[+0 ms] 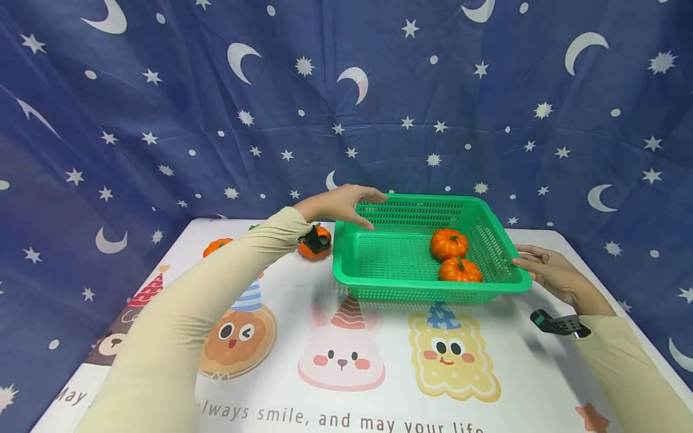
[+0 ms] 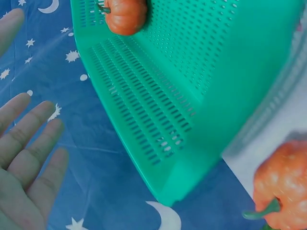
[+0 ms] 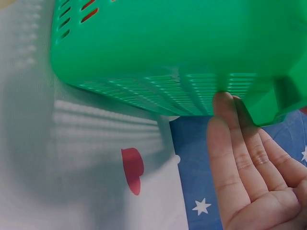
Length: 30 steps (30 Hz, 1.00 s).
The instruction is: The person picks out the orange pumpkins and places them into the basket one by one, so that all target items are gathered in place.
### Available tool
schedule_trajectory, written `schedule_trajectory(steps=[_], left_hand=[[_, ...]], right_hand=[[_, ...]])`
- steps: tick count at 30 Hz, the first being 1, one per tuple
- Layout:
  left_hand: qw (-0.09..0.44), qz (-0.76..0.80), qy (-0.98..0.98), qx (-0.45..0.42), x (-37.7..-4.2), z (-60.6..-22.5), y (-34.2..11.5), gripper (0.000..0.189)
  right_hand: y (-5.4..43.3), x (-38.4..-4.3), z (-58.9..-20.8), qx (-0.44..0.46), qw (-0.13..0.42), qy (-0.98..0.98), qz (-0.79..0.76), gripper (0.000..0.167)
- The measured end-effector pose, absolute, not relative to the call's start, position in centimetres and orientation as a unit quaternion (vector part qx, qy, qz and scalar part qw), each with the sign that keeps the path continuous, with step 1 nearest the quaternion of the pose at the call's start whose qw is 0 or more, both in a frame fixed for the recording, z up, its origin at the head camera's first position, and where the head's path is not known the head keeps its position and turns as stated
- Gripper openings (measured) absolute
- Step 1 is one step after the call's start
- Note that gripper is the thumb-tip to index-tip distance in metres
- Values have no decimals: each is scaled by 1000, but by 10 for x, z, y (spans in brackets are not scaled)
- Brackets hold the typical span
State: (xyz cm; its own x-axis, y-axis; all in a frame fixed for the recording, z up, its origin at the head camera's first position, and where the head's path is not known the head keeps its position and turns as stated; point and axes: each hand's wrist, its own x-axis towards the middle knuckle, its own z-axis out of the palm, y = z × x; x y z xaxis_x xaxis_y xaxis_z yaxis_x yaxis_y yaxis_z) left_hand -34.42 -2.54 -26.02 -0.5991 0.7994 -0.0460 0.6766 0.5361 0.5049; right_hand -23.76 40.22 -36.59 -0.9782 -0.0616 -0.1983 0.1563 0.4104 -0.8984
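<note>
A green plastic basket (image 1: 428,284) with slotted walls stands at the back of the table, its right end over a shadow. My right hand (image 1: 552,273) grips the rim at that end, thumb on top and fingers beneath, as the right wrist view shows. Inside, toward the right, lie two small orange pumpkins, one (image 1: 448,243) behind the other (image 1: 460,272). By the basket's left rear corner hovers my left hand (image 1: 342,203), fingers spread and holding nothing; a gap separates it from the wall in the left wrist view.
Left of the basket sits an orange pumpkin (image 1: 311,254), partly covered by my left wrist strap. Another pumpkin (image 1: 215,245) lies farther left, partly behind my sleeve. A blue curtain (image 1: 379,156) with moons and stars hangs behind the white printed tablecloth (image 1: 395,361).
</note>
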Motion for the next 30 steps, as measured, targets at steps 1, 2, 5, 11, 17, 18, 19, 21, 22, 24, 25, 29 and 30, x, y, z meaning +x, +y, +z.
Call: schedule_trajectory(steps=[1, 2, 5, 11, 17, 18, 19, 21, 22, 24, 25, 29, 30], left_hand=[[138, 230, 865, 424, -344, -260, -28, 71], [136, 232, 866, 422, -343, -260, -31, 71], [131, 237, 868, 416, -341, -261, -39, 69], [119, 247, 871, 408, -340, -265, -54, 68], [103, 255, 872, 405, -340, -272, -68, 68], [102, 256, 873, 404, -340, -273, -71, 68], [102, 257, 873, 401, -340, -274, -73, 69], [100, 262, 874, 398, -340, -277, -77, 69], [98, 267, 873, 396, -340, -278, -79, 69], [93, 276, 871, 395, -341, -282, -83, 69], [92, 283, 870, 393, -341, -283, -85, 69], [90, 318, 862, 384, -342, -292, -93, 67], [91, 330, 860, 379, -342, -294, -95, 67]], right_hand=[[402, -238, -366, 29, 100, 834, -542, 79], [403, -238, -367, 30, 100, 834, -542, 79], [403, -238, -367, 31, 99, 833, -543, 79], [403, -237, -366, 22, 101, 829, -550, 78], [404, -236, -364, 14, 105, 823, -559, 71], [404, -236, -364, 13, 106, 821, -561, 69], [404, -236, -364, 11, 106, 820, -563, 68], [405, -235, -364, 10, 107, 816, -569, 64], [405, -235, -364, 9, 107, 815, -570, 62], [405, -235, -365, 7, 107, 813, -572, 61], [406, -235, -365, 7, 106, 813, -572, 62], [405, -236, -365, 7, 106, 815, -569, 62], [405, -236, -365, 8, 106, 813, -572, 59]])
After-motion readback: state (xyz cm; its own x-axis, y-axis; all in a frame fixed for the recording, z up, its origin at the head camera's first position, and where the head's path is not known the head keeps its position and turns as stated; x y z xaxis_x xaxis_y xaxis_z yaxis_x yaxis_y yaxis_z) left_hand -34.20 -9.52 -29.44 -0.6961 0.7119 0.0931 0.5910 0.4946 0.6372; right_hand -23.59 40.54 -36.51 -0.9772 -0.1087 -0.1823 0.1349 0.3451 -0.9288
